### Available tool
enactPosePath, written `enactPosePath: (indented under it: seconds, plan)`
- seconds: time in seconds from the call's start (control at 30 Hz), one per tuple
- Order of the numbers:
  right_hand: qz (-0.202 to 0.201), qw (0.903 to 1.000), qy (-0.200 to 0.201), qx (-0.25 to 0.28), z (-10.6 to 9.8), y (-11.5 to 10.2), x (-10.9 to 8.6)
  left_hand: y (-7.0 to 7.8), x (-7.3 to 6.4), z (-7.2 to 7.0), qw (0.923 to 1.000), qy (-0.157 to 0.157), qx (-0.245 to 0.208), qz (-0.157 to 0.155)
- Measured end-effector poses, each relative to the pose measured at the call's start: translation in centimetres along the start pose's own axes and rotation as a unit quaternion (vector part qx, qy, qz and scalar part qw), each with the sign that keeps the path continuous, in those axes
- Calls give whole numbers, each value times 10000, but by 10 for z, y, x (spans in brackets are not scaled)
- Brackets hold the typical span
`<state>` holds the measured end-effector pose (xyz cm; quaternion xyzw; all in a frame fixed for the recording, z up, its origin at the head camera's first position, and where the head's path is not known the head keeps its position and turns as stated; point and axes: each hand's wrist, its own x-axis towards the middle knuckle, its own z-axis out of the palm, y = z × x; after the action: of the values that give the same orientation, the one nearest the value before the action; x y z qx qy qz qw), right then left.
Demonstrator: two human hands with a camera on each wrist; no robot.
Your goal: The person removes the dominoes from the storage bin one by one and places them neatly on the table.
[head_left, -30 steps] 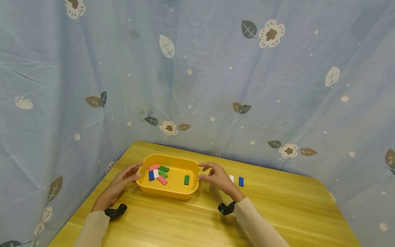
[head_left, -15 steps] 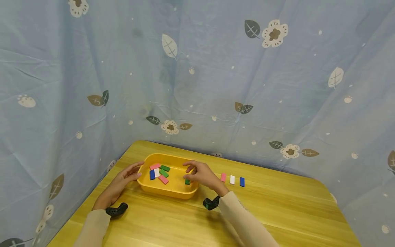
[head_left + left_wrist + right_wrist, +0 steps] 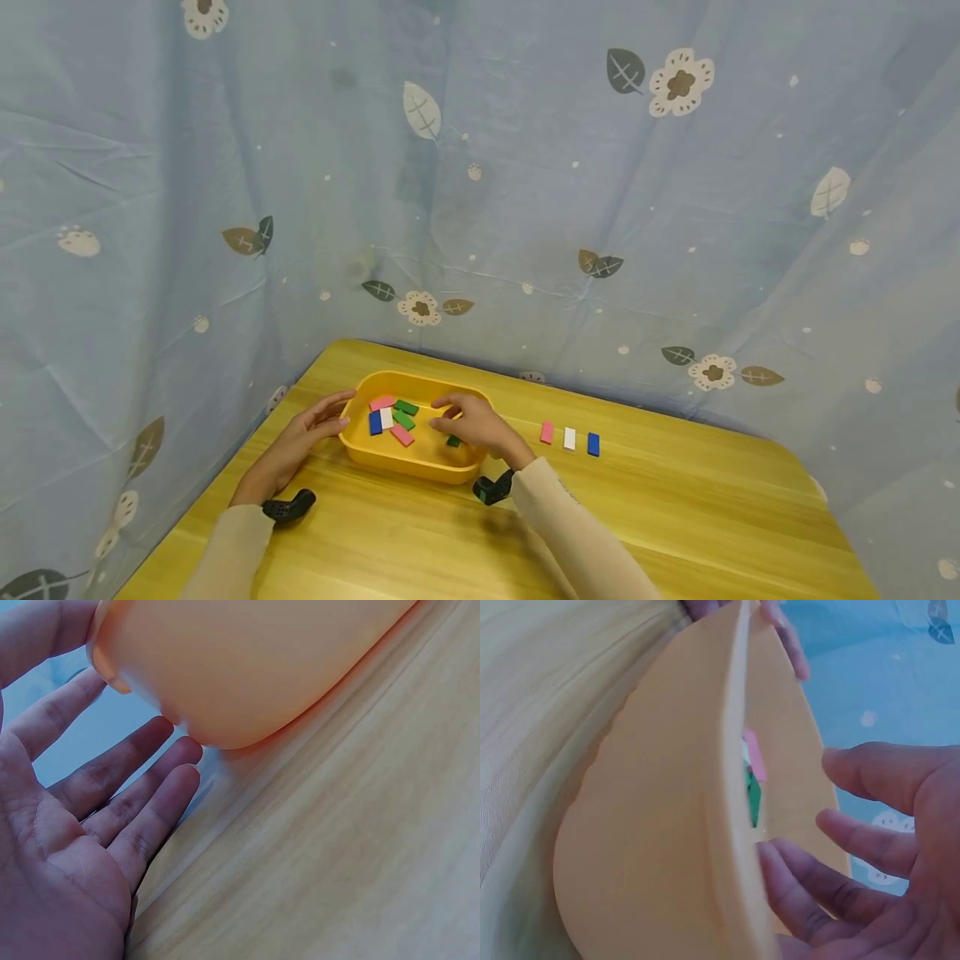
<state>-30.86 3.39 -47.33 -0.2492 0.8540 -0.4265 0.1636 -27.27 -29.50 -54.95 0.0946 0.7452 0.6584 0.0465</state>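
The tray [image 3: 405, 462] looks like smooth yellow plastic with a soft sheen; the table [image 3: 675, 517] is pale wood-grain, lightly glossy; the backdrop [image 3: 525, 183] is matt, creased blue printed cloth

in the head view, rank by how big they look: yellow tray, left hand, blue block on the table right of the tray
1. yellow tray
2. left hand, which touches the tray's left end
3. blue block, by far the smallest, last in a row of three

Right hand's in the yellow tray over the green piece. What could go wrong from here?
1. The right hand may miss its grip: the small flat green rectangular block lies flat near the wall of the yellow plastic tray.
2. The tray might slide; the left hand only touches its end with straight fingers.
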Motion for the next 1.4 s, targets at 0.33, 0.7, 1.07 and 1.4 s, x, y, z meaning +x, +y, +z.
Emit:
enactPosePath:
  seconds: [0.33,0.7,1.07,1.4]
  plan:
    - [-50,9994,191,-293,10,6,15,-2,3,4,9999,-16,82,60]
    - [675,9756,643,-1985,12,6,24,-3,3,4,9999,-14,76,111]
    - [564,9832,738,-1570,16,11,23,-1,5,5,9999,-30,33,122]
    - [318,9955,761,-470,16,13,33,0,1,1,10000,42,53,62]
